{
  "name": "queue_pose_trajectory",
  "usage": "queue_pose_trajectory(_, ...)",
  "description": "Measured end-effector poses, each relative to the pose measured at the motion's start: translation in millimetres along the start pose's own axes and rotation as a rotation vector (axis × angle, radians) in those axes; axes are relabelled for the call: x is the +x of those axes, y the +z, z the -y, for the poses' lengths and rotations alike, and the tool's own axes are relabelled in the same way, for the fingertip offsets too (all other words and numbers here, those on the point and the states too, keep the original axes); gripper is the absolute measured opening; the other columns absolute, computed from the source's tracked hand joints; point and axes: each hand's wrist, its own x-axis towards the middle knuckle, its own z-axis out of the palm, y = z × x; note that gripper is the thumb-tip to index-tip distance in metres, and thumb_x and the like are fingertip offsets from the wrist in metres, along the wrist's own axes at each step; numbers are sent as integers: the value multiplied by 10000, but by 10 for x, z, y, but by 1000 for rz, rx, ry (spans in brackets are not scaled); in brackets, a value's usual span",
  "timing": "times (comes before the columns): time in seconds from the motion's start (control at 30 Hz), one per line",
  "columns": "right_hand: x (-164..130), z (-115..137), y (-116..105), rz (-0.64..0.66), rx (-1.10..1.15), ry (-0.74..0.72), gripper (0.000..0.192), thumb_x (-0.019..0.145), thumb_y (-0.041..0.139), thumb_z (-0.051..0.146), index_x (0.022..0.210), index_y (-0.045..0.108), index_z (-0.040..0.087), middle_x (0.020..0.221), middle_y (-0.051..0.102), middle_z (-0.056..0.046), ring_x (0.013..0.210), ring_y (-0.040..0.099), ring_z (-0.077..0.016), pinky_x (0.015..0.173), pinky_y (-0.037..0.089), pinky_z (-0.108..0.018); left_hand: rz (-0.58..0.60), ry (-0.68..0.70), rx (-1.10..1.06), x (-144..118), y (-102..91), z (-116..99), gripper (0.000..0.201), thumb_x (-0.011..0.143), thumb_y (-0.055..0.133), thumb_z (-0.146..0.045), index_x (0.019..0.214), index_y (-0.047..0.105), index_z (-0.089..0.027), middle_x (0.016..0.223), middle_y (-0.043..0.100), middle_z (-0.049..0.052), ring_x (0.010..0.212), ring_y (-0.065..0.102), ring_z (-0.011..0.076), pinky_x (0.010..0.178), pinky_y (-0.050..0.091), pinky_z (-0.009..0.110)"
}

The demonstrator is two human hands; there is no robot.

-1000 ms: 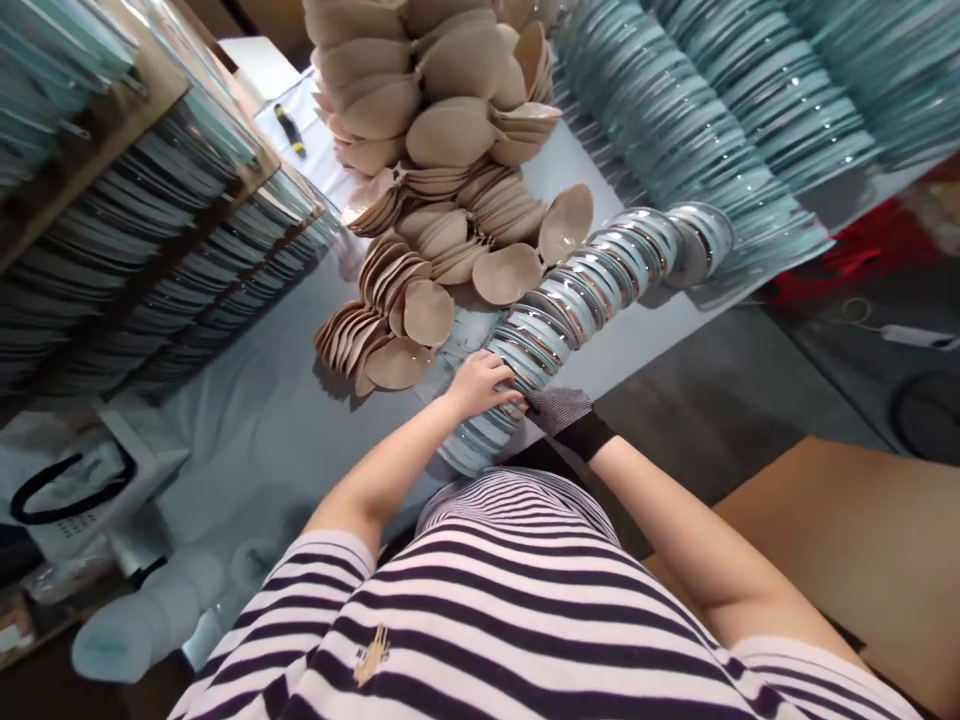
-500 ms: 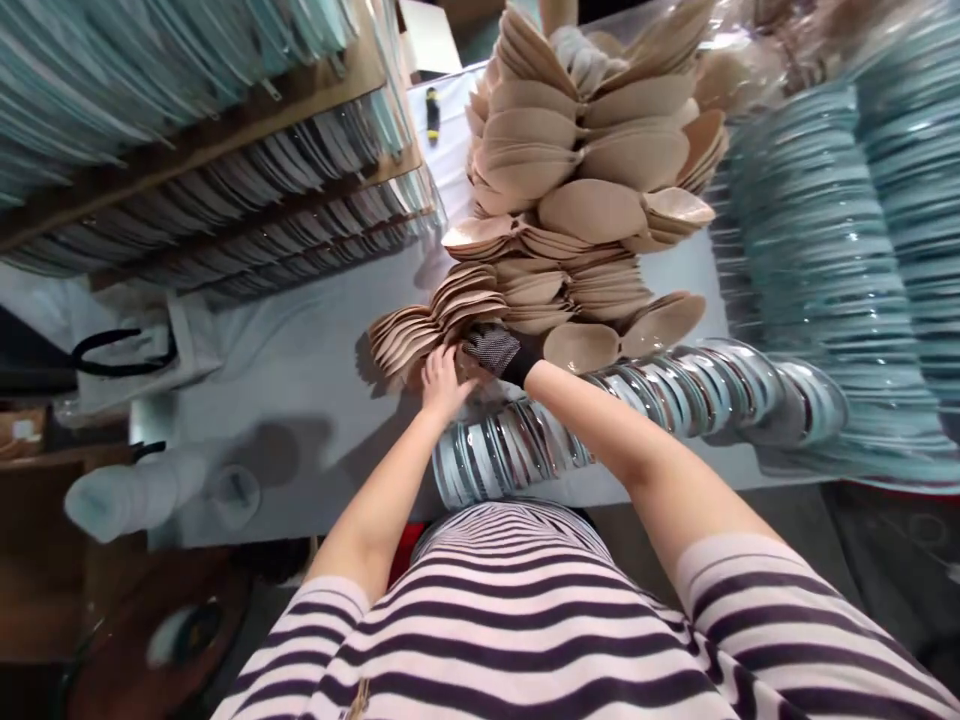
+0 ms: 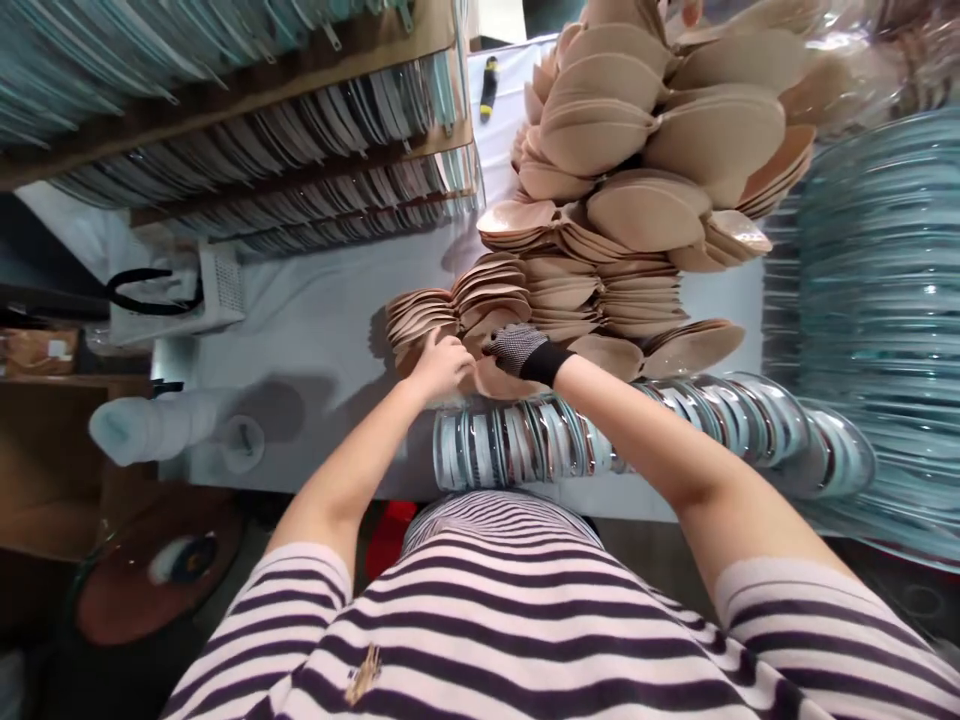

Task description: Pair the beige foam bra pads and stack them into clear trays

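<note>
Near the middle of the frame, the bare left hand (image 3: pixel 442 362) rests on the low stack of beige, smooth, moulded foam cups (image 3: pixel 420 322), its fingers curled over the stack's near edge; whether they actually pinch a cup I cannot tell. Just right of it, the right hand (image 3: pixel 517 348), in a black-and-white knitted dotted glove with a dark cuff, lies palm down with fingers bent over one loose beige cup (image 3: pixel 501 380) at the foot of the pile, pressing or gripping it, though the hold itself is hidden beneath the glove. The cups are shallow, rounded shells with a matte fabric skin, nested in fanned stacks whose long axes run roughly left to right across the frame, rims showing as thin layered edges. Behind them, toward the upper centre and right, a tall heap of larger beige cups (image 3: pixel 660 160) rises, domes facing outward. Below the hands, a long row of clear, glossy plastic blister trays with pale blue inserts (image 3: pixel 570 440) lies on its side along the near edge of the pale grey surface (image 3: pixel 315 350), its axis running left to right. More stacked blue-tinted packs (image 3: pixel 877 300) fill the right of the frame, and shelved packs (image 3: pixel 262 130) the upper left. A white foam roll (image 3: pixel 150 425) lies at the left.
</note>
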Motion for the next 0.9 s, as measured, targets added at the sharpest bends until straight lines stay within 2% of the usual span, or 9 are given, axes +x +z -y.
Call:
queue_pose_trajectory(0.07, -218, 95, -94, -23, 91, -95, 287, 928, 620, 317, 1145, 735, 171, 1163, 724, -144, 1019, 678, -264, 848, 497, -325, 20, 131, 11, -99, -385, -170, 210, 865, 587, -225, 744, 753, -265, 828, 729, 34, 1006, 614, 246, 1185, 238, 595)
queue_pose_trajectory(0.13, -445, 233, -141, -63, 257, -169, 277, 913, 614, 353, 1087, 752, 186, 1077, 756, -86, 920, 682, -216, 787, 482, -277, 50, 187, 12, -256, -696, -392, 240, 861, 563, -234, 700, 741, -248, 784, 709, 39, 974, 616, 246, 1173, 264, 554)
queue_pose_trajectory(0.17, -552, 314, -138, -83, 343, -179, 270, 918, 593, 345, 1055, 756, 180, 1017, 765, -64, 871, 675, -194, 761, 472, -259, 72, 182, -9, -350, -799, -498, 246, 862, 552, -241, 710, 746, -245, 782, 708, 41, 954, 620, 245, 1153, 295, 532)
queue_pose_trajectory(0.23, -736, 488, -77, -118, 459, -174, 266, 923, 551, 310, 994, 760, 162, 905, 764, -39, 787, 647, -164, 717, 448, -240, 141, 143, -109, -544, -886, -657, 247, 867, 546, -269, 757, 765, -240, 801, 722, 44, 917, 631, 237, 1081, 381, 456)
queue_pose_trajectory(0.37, -958, 840, 183, -120, 454, -96, 246, 894, 551, 284, 895, 765, 161, 838, 750, -51, 702, 595, -151, 662, 402, -247, 377, 75, -436, -876, -744, -717, 229, 852, 576, -307, 797, 779, -216, 853, 745, 20, 846, 647, 187, 840, 469, 286)
queue_pose_trajectory(0.5, -1072, 1121, 473, -102, 507, -45, 232, 880, 540, 264, 859, 750, 168, 831, 737, -55, 680, 569, -141, 644, 386, -249, 541, 80, -656, -1109, -562, -628, 217, 835, 613, -313, 838, 789, -186, 866, 743, 0, 810, 634, 158, 747, 445, 241)
queue_pose_trajectory(0.6, -1140, 1276, 676, -145, 575, -16, 211, 867, 532, 257, 799, 710, 164, 752, 689, -24, 660, 529, -130, 631, 374, -244, 582, 21, -654, -1253, -466, -596, 231, 821, 637, -343, 830, 789, -169, 769, 725, 0, 756, 618, 154, 699, 431, 241)
queue_pose_trajectory(0.73, -1181, 1492, 908, -117, 656, 61, 169, 841, 562, 272, 770, 672, 164, 679, 628, 9, 620, 494, -120, 589, 361, -232, 584, -3, -602, -1420, -344, -614, 211, 791, 639, -317, 777, 772, -154, 716, 690, -6, 721, 587, 140, 666, 409, 238)
queue_pose_trajectory(0.9, -1163, 1759, 1015, -137, 619, 181, 183, 848, 564, 273, 788, 694, 159, 699, 664, -21, 628, 534, -138, 598, 377, -243, 619, -4, -569, -1527, -280, -590, 240, 788, 622, -336, 769, 764, -143, 651, 628, -16, 676, 536, 128, 615, 370, 234)
